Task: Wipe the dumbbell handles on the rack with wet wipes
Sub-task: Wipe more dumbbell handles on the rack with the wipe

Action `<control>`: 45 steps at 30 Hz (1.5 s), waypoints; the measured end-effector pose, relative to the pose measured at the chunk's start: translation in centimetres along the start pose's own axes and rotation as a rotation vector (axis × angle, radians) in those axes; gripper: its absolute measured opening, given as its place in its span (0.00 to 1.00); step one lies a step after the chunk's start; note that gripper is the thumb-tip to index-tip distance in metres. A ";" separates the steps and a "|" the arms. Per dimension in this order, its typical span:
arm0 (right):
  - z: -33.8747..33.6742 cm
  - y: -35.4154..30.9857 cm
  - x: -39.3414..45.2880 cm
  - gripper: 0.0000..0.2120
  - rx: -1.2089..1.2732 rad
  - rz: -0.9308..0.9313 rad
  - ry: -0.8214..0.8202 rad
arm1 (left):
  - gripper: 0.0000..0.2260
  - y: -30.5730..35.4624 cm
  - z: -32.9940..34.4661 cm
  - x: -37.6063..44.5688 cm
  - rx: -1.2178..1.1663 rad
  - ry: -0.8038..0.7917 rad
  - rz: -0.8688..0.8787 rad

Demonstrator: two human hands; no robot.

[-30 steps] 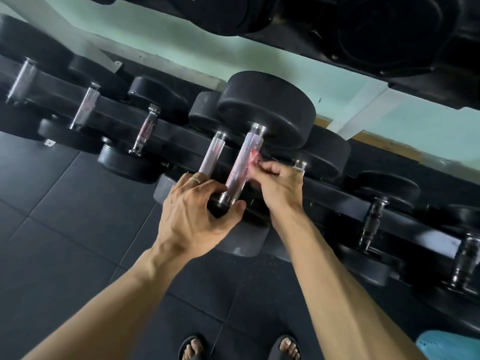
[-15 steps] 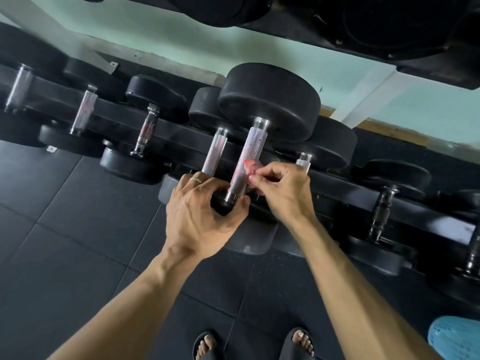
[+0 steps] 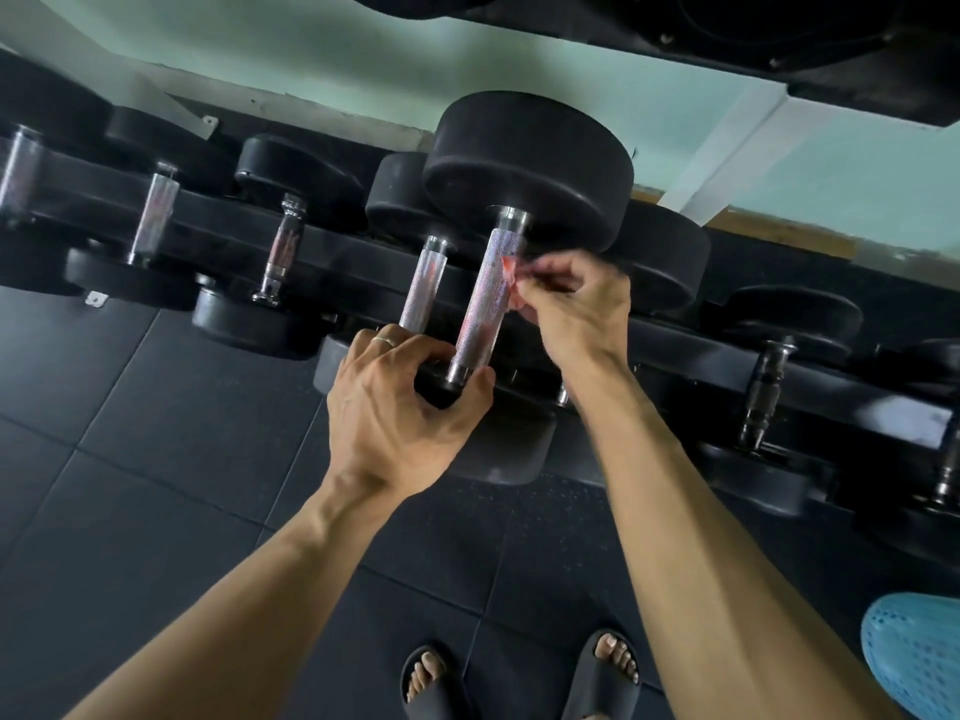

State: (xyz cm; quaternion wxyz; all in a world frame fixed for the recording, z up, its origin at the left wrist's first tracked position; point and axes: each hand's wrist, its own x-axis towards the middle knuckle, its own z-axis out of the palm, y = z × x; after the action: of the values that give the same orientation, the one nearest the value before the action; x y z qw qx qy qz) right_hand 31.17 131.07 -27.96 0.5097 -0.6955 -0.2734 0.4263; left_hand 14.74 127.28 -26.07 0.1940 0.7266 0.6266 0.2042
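- On the rack (image 3: 675, 350): dumbbell (image 3: 519, 200), handle (image 3: 485, 298) lengthwise toward the wall, tilted up.
- Left hand (image 3: 400, 407): grip clamped on the dumbbell's near head.
- Right hand (image 3: 576, 309): grip pinching a wipe (image 3: 511, 280) beside the handle.

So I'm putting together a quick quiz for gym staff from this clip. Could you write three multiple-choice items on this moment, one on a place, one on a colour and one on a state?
1. Where does the left hand grip the raised dumbbell?
A. round its upper head
B. round its lower head, at the bottom of the handle
C. at the middle of the handle

2. What colour is the mesh basket at the lower right edge?
A. light blue
B. yellow
C. black

3. What is the right hand doing?
A. hanging idle, holding nothing
B. lying flat on the floor mat
C. pinching a small pinkish wipe against the handle

Answers:
1. B, its fingers and thumb curl round the lower head, just under the handle's end.
2. A, the basket shows light blue.
3. C, the fingertips press the wipe to the handle's side.
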 end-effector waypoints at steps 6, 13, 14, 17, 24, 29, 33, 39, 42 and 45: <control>-1.2 2.1 -3.3 0.07 -0.326 0.027 -0.281 | 0.30 0.1 0.4 -0.3 0.019 0.021 -0.133; -0.5 0.5 -2.4 0.04 -0.099 0.079 -0.124 | 0.31 0.0 0.3 -0.2 0.019 -0.013 -0.135; -0.9 1.0 -3.2 0.03 -0.235 0.080 -0.194 | 0.31 0.1 0.3 -0.2 0.017 -0.013 -0.136; -1.7 1.5 -3.5 0.04 -0.452 0.109 -0.367 | 0.32 0.2 0.1 -0.3 0.021 -0.005 -0.142; -1.7 1.2 -2.9 0.03 -0.318 0.135 -0.335 | 0.34 1.1 -0.1 -0.7 0.055 -0.032 -0.184; -1.0 1.1 -2.7 0.06 -0.106 0.190 -0.210 | 0.33 1.0 0.3 -0.6 0.007 -0.011 -0.242; 0.3 0.5 -1.4 0.11 0.290 0.322 -0.062 | 0.32 0.9 0.3 -0.7 0.020 -0.003 -0.236; -1.3 0.3 -1.7 0.13 0.250 0.395 -0.260 | 0.38 1.1 0.3 -0.7 0.031 0.002 -0.232; 0.3 -0.1 1.0 0.14 0.494 0.434 -0.096 | 0.36 1.0 0.3 -0.8 0.027 0.018 -0.222; 0.0 1.1 -0.3 0.16 0.366 0.435 -0.207 | 0.35 0.9 0.4 -0.8 0.033 0.015 -0.226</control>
State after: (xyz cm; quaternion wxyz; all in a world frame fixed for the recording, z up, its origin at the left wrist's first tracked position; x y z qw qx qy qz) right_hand 30.99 130.45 -28.95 0.4926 -0.5873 -0.0870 0.6363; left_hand 15.62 126.39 -25.92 0.1988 0.6530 0.7092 0.1762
